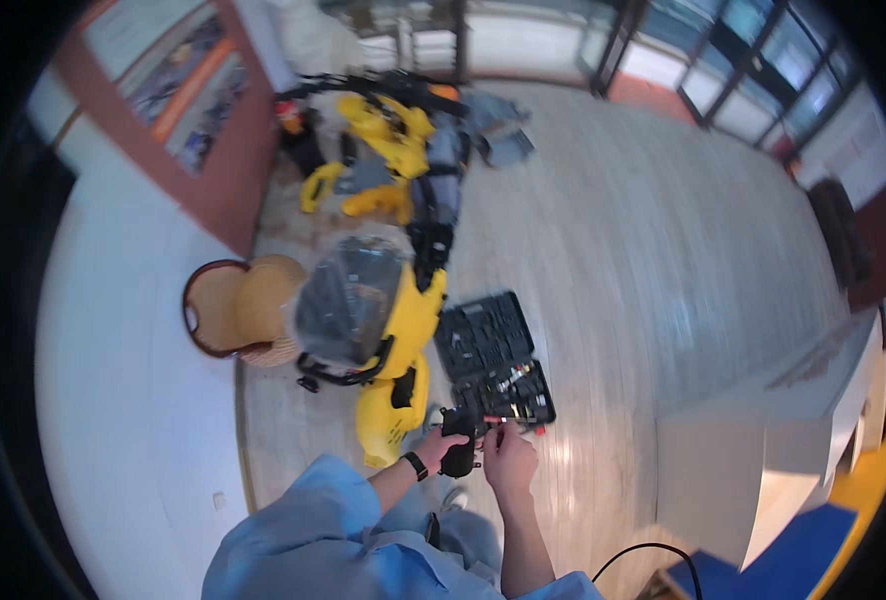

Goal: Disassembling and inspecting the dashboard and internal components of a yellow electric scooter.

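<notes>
My left hand (439,446), with a dark watch on its wrist, grips a black flat part (457,452) with rounded sides and small tabs at its edge. Just to the right of that part, my right hand (510,462) is closed, its fingertips pinched near the part's edge. What those fingers hold is too small and blurred to name. Beyond both hands an open black tool case (485,335) lies on the floor, its lower half carrying several tools. A reddish piece shows at the case's near edge, just past my right fingertips.
Left of the case stand a yellow machine body (413,320) with a plastic-wrapped dark top (348,300) and a yellow shell (373,425). Farther off lie yellow and grey parts (388,135). A tan wicker chair (225,308) is by the wall; a white cabinet (723,470) stands right.
</notes>
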{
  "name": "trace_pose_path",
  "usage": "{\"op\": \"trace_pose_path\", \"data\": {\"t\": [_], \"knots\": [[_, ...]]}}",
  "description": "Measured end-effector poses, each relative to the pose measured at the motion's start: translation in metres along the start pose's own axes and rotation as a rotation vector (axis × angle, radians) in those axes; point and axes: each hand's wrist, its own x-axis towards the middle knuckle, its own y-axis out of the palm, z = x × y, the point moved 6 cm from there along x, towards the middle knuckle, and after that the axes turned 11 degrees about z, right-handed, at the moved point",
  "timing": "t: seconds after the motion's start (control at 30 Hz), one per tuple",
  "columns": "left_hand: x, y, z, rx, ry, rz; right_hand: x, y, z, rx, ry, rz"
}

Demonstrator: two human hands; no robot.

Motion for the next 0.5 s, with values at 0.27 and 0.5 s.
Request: {"op": "trace_pose_path", "data": {"t": [0.27,0.5], "knots": [[-0.215,-0.032,-0.039,-0.149,0.313,0.016,-0.072,0.020,0.084,1.128,-0.203,0.347],[-0.363,-0.108,-0.033,-0.331,0.490,-0.088,-0.129,0.050,0.239,1.251,-0.362,0.707]]}}
